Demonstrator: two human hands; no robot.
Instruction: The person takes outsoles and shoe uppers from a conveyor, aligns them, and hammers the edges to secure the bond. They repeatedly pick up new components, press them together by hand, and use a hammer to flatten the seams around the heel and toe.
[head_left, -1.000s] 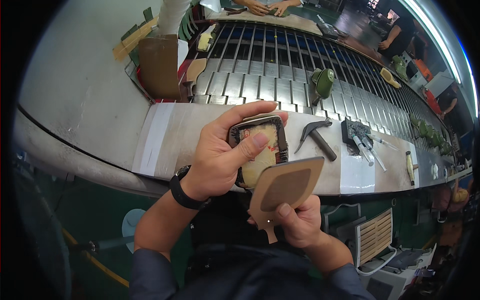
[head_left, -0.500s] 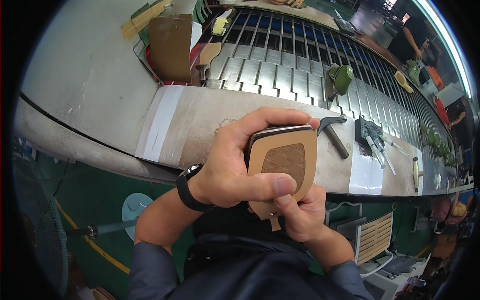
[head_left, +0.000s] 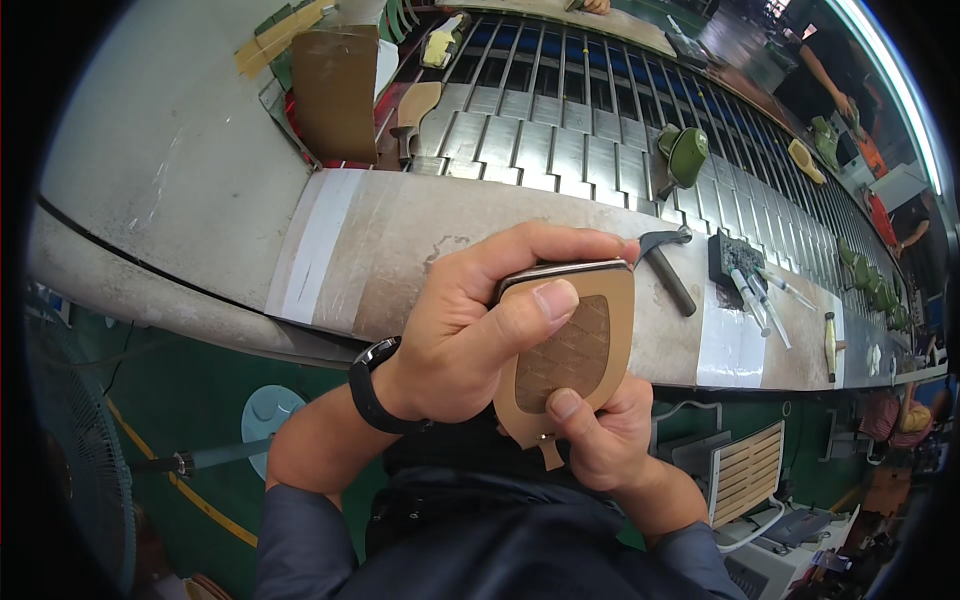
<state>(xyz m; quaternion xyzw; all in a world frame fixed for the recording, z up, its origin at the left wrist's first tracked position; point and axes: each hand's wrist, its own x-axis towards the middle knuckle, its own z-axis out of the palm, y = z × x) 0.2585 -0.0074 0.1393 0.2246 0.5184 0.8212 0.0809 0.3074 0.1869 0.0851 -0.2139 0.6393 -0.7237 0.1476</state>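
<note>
Over the near edge of the counter, a tan sole with a brown patterned centre lies against a dark-edged piece; the left hand is closed around both, its fingers hooked over the far edge, its thumb on the sole; the right hand grips the nearer, tapering part, thumb on top, its other fingers largely hidden; to the right lie a hammer and syringes; beyond, a green shoe sits on the metal conveyor.
</note>
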